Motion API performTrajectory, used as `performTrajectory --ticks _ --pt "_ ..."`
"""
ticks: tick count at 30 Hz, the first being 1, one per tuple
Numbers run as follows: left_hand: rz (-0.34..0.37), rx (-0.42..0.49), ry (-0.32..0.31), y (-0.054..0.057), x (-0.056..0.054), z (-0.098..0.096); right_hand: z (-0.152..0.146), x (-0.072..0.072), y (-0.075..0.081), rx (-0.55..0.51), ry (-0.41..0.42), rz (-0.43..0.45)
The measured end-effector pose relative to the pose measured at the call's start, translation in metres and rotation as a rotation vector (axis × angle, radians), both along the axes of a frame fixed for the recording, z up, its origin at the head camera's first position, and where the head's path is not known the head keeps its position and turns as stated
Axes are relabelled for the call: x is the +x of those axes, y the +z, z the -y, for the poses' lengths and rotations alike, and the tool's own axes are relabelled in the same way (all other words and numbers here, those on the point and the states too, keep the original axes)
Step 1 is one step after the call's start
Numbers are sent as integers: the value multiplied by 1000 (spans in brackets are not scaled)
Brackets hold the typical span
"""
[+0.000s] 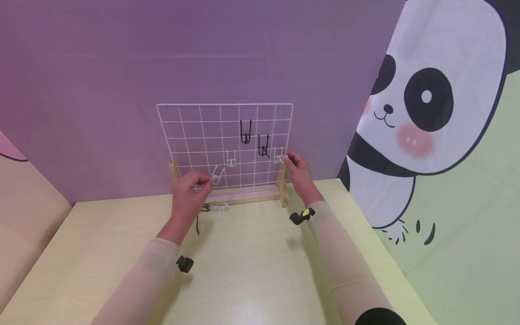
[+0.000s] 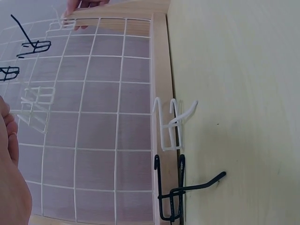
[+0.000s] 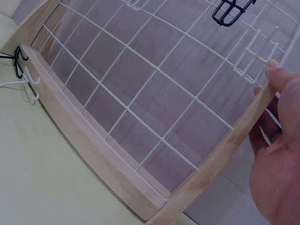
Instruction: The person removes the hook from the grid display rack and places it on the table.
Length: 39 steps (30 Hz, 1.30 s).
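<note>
Pinches a small white wire hook (image 1: 218,177) between thumb and fingers of the left hand (image 1: 188,194), before the lower part of an upright white wire grid panel (image 1: 229,104); grips a pale wooden side post (image 3: 224,149) near its top in the right hand (image 1: 302,178), thumb and fingers closed round it. Shows two black wire hooks (image 1: 245,138) and two white hung hooks (image 1: 231,161) on the grid, plus a loose white hook (image 2: 168,125) and loose black hook (image 2: 174,191) on the pale table (image 1: 252,266).

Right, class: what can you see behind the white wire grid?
Behind the white wire grid, a purple backdrop shows through the openings. In the head view, the left hand covers the lower-left part, and the wooden base bar hides whatever lies behind it.
</note>
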<state>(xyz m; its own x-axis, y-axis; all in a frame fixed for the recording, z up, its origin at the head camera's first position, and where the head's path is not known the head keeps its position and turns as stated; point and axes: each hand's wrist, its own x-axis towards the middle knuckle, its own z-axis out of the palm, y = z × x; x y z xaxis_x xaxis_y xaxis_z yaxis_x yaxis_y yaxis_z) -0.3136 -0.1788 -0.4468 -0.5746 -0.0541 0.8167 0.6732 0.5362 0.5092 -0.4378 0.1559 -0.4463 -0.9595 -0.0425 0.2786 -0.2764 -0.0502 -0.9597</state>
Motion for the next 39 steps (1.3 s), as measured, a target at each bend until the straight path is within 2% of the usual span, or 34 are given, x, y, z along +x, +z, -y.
performTrajectory --ticks 13,19,27,39 --pt "70 -79 -8 -9 -3 -7 -1 -2 2 11 2 -12" --pt "65 -135 4 -16 -4 -13 -1 -3 -1 25 10 -9" --pt "157 -206 -1 -21 -2 -19 -2 -2 -5 12 19 7" --pt "161 -257 -12 -28 -7 -29 -2 0 -1 20 17 -1"
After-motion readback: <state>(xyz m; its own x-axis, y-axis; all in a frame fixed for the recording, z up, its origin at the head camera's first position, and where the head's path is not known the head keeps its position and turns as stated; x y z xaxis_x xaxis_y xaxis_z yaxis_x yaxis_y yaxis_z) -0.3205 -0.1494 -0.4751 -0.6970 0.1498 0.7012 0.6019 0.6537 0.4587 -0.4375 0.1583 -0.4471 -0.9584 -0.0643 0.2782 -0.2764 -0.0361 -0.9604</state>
